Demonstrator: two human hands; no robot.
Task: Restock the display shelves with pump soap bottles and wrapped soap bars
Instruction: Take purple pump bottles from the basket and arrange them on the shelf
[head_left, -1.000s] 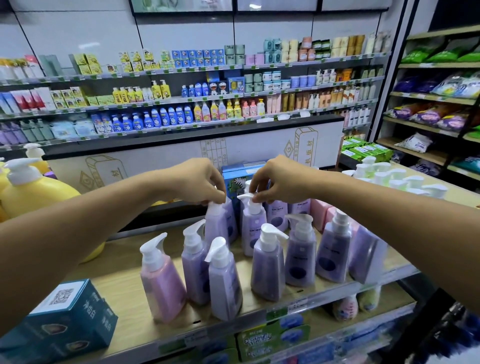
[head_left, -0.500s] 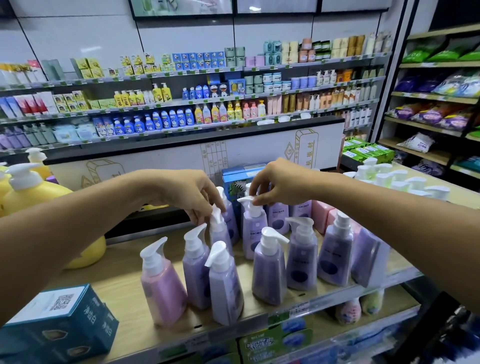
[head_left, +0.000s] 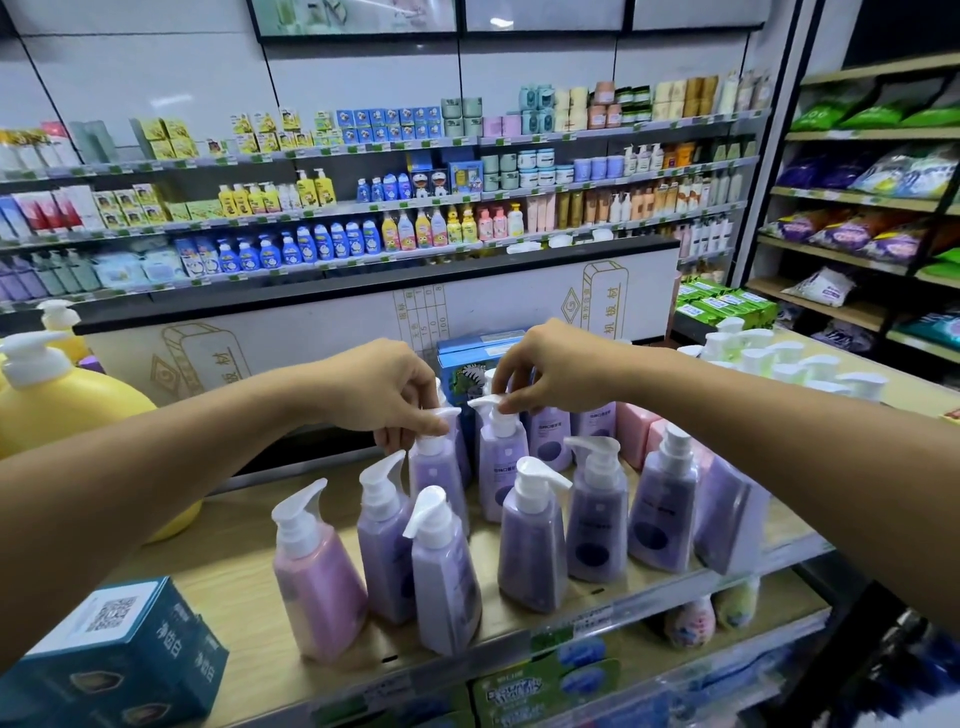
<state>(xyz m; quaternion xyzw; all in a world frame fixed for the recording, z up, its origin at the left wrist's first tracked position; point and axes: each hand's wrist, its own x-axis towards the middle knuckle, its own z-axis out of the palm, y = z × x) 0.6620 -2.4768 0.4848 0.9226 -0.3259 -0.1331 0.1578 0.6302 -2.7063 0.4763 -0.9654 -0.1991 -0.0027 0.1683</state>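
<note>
Nearest me, a teal box (head_left: 119, 654) sits at the left front corner of the wooden shelf (head_left: 228, 577). Along the front edge stand a pink pump bottle (head_left: 317, 582) and a ragged row of purple pump bottles (head_left: 532, 551), their white spouts pointing every which way.

Just behind that row both hands are busy. The left hand (head_left: 379, 389) has its fingers curled down, thumb and fingertips pinching the white pump head of a second-row purple bottle (head_left: 435, 473). The right hand (head_left: 550, 369) pinches the spout of the neighbouring bottle (head_left: 501, 467) in much the same way. Both bottles stand upright on the shelf, close together; whether they touch I cannot tell.

This looks to me like facing-up, turning the pumps so they line up. I'd say twist gently from the pump head rather than the thin spout tip. Leave the bottle's weight on the shelf so the base doesn't skid into the front row, which is packed tightly enough to go over like skittles. Point the spouts one way, labels forward.

Beyond the hands, a blue box (head_left: 470, 358) and some pink packs (head_left: 635, 434) stand at the back of the shelf. Far off, the wall shelves (head_left: 332, 152) are crowded with stock.
</note>
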